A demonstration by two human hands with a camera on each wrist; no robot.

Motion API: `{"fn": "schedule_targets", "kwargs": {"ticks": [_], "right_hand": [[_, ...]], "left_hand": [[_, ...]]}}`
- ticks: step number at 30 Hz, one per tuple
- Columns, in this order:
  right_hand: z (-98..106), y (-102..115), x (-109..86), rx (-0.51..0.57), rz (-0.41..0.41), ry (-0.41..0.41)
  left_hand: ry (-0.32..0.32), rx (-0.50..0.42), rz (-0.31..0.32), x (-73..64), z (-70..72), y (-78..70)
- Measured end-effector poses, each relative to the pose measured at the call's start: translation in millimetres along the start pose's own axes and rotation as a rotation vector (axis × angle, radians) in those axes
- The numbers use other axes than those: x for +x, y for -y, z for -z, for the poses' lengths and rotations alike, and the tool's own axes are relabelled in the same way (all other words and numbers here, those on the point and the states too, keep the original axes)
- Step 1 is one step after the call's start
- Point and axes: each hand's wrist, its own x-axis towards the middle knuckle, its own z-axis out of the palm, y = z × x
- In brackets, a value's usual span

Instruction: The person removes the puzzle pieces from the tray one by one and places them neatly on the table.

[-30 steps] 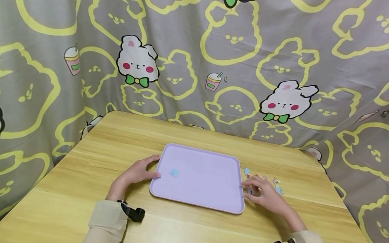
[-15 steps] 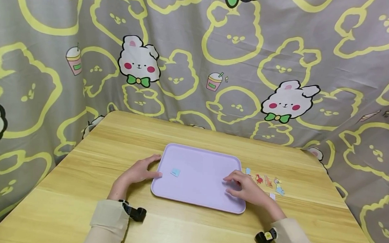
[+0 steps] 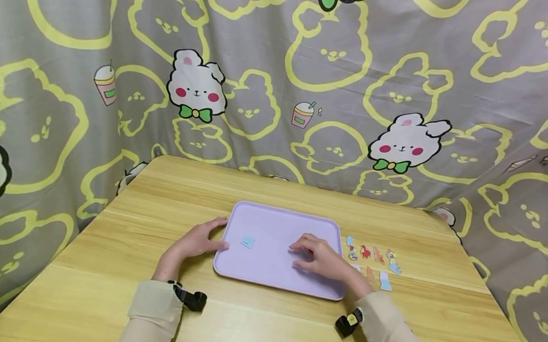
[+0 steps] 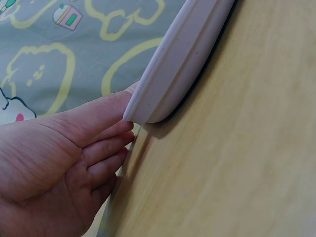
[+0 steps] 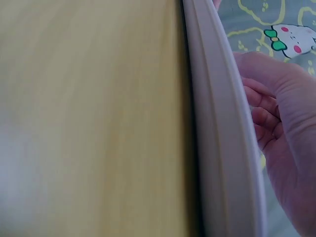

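A purple tray (image 3: 271, 227) lies on the table, with one small light-blue paper piece (image 3: 248, 242) on its left part. My left hand (image 3: 199, 242) rests at the tray's left edge. Its thumb lies over the rim, and its other fingers hang loosely beside the edge in the left wrist view. My right hand (image 3: 320, 257) is over the right half of the tray, fingers loosely bent. A gap shows between thumb and forefinger, with nothing visible in it. In the right wrist view, the tray's side wall (image 5: 217, 98) covers the fingertips of that hand.
Right of the tray, several small cut-out picture pieces lie on the wooden table (image 3: 439, 298), among them a red one (image 3: 365, 251) and an orange one (image 3: 378, 255). A patterned grey curtain (image 3: 271, 52) hangs behind the table and at both sides.
My right hand has moved left, from the tray's right edge beside the cut-outs to over the tray, uncovering more pieces. The left hand, tray and light-blue piece have stayed in place.
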Motion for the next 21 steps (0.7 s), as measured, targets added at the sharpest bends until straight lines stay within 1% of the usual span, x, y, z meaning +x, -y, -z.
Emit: {"fn": "schedule_targets", "kwargs": {"ticks": [2,9,16,21], "right_hand": [[-4.0,1.9,6.9,0.001,0.000,0.014],[-15.3,7.9,27.6,0.007,-0.046,0.079],[-24.2,11.7,44.8,-0.005,-0.068,0.103],[-30.1,15.4,55.5,-0.012,-0.049,0.104]], "left_hand": [[0.000,0.000,0.000,-0.2,0.1,0.4],[0.001,-0.001,0.003,-0.9,0.2,0.1],[0.002,0.004,0.012,-0.1,0.3,0.3],[0.002,-0.002,0.012,-1.4,-0.1,-0.5]]}}
